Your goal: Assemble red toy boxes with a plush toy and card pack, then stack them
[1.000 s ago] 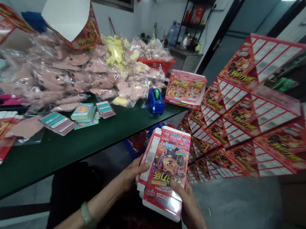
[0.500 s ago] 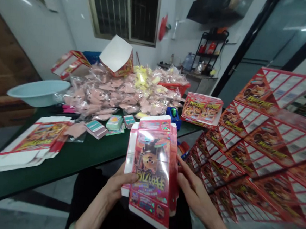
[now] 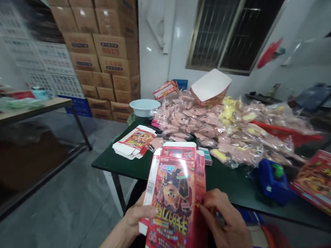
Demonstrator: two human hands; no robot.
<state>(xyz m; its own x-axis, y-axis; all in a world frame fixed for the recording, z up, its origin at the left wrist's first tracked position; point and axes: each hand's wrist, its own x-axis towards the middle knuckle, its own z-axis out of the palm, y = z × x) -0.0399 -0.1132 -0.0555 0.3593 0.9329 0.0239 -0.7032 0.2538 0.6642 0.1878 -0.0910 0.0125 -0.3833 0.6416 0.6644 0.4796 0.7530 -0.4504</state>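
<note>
A red printed carton, with a cartoon figure and yellow lettering, is held over my lap, tilted up. It appears to lie flat, with white-edged flaps at its far end and more red card beneath it on the right. My left hand grips its left edge, thumb on the front face. At the right edge, my right hand has its fingers bent and pinched against the card; some fingertips are hidden. Beyond the carton, a stack of flat cartons and a small pile of cards rest on the green table.
Bagged pink plush pieces are heaped across the table. A pale blue basin stands at their left, a blue tape dispenser at the right beside a red display box. Brown cardboard boxes are stacked by the wall.
The view has swung left, bringing the stacked brown boxes and another table into sight. My right hand's fingers have drawn together at the carton's right edge, while my left hand keeps its grip.
</note>
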